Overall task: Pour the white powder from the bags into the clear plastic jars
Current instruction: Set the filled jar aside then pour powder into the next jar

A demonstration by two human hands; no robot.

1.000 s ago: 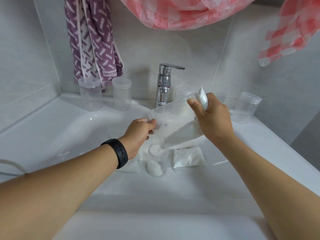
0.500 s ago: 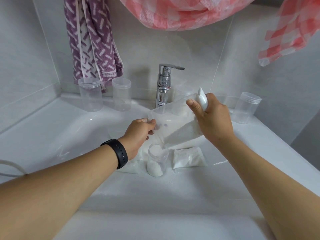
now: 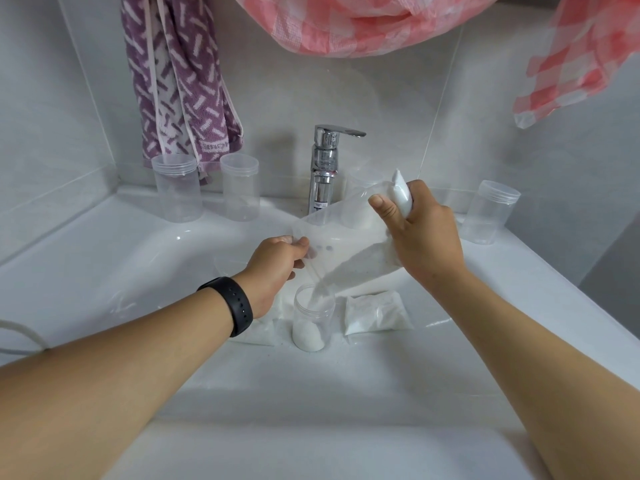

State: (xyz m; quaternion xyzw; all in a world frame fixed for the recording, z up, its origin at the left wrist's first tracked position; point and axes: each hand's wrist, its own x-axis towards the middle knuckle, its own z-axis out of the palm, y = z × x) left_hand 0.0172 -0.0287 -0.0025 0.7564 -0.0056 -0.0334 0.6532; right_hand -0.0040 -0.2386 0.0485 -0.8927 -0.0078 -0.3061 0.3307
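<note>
White powder [image 3: 360,271] slides down the tilted bag [image 3: 346,244] into the open jar [image 3: 313,317] at frame centre. The right hand [image 3: 424,233] clamps the raised end for slope — the left hand [image 3: 277,261] pinches the mouth, likely to aim.

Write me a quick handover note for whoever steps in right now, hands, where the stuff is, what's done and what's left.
Left hand pinches the lower edge of the tilted bag; right hand grips its raised end.
The bag's corner points down into the open jar standing in the sink; powder lies in the jar's bottom, and much remains in the bag.
A second bag lies right of the jar, and another lies to its left, partly behind the left wrist.
Two jars stand on the back ledge left of the tap, one jar at far right, all seemingly unfilled.
Left: empty this bag, then the rest.
</note>
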